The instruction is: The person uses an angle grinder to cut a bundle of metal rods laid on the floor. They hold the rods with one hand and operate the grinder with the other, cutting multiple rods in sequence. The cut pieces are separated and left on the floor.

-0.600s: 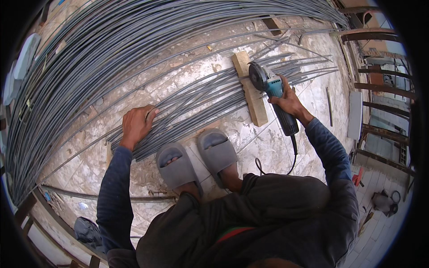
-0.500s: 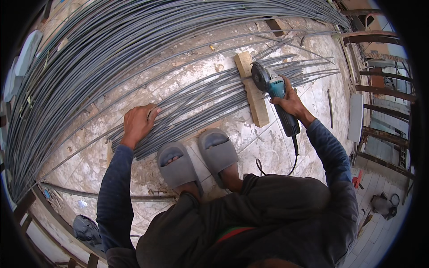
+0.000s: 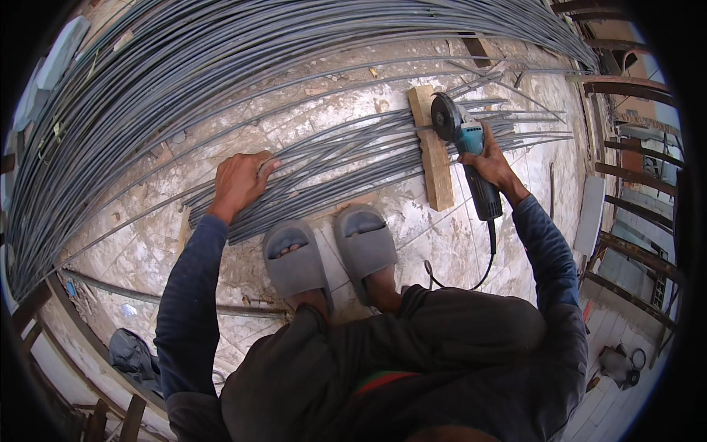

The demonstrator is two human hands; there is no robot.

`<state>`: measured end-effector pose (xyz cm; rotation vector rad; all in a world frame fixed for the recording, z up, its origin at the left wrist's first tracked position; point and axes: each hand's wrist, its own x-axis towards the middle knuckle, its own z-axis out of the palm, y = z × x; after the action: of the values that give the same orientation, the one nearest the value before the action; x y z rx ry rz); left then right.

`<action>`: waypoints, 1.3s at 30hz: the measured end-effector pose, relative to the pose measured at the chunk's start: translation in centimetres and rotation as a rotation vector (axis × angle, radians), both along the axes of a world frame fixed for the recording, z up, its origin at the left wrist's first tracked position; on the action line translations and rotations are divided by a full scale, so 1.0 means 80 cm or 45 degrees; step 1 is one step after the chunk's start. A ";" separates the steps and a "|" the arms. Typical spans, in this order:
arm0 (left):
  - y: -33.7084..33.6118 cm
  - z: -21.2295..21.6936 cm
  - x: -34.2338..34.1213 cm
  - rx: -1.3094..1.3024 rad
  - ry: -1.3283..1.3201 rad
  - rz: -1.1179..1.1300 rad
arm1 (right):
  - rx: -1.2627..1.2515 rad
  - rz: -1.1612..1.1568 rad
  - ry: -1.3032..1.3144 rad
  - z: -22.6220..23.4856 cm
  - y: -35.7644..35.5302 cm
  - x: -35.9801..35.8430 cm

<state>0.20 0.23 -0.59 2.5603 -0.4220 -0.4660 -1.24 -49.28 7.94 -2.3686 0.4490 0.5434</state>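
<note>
My right hand (image 3: 495,163) grips a teal and black angle grinder (image 3: 482,184) by its body, the cutting disc (image 3: 445,116) facing left. That disc is over or beside the right edge of a wooden block (image 3: 438,177); whether it touches a rod cannot be told. My left hand (image 3: 241,184) is closed round a thin steel rod (image 3: 166,204), which runs right toward the block. Several cut steel rods (image 3: 317,180) lie in a loose bundle under and beside my left hand, crossing the block.
A large bundle of long steel rods (image 3: 184,81) curves across the far and left side. My feet in grey slides (image 3: 296,258) stand close before the cut rods. The grinder's black cord (image 3: 491,243) loops near my right knee. A dark bag (image 3: 135,357) lies at lower left.
The view has shifted slightly, so the rods and block appear farther right. Both hands keep their grips; the grinder has moved slightly toward the far end of the block.
</note>
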 end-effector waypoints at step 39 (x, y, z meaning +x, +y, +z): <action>-0.008 0.005 -0.003 0.147 0.017 -0.036 | 0.141 -0.019 -0.023 -0.001 0.000 -0.011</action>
<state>-0.08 -0.42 -0.22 2.6636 -0.4393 -0.5314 -2.14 -49.29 7.89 -2.2611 0.4177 0.5263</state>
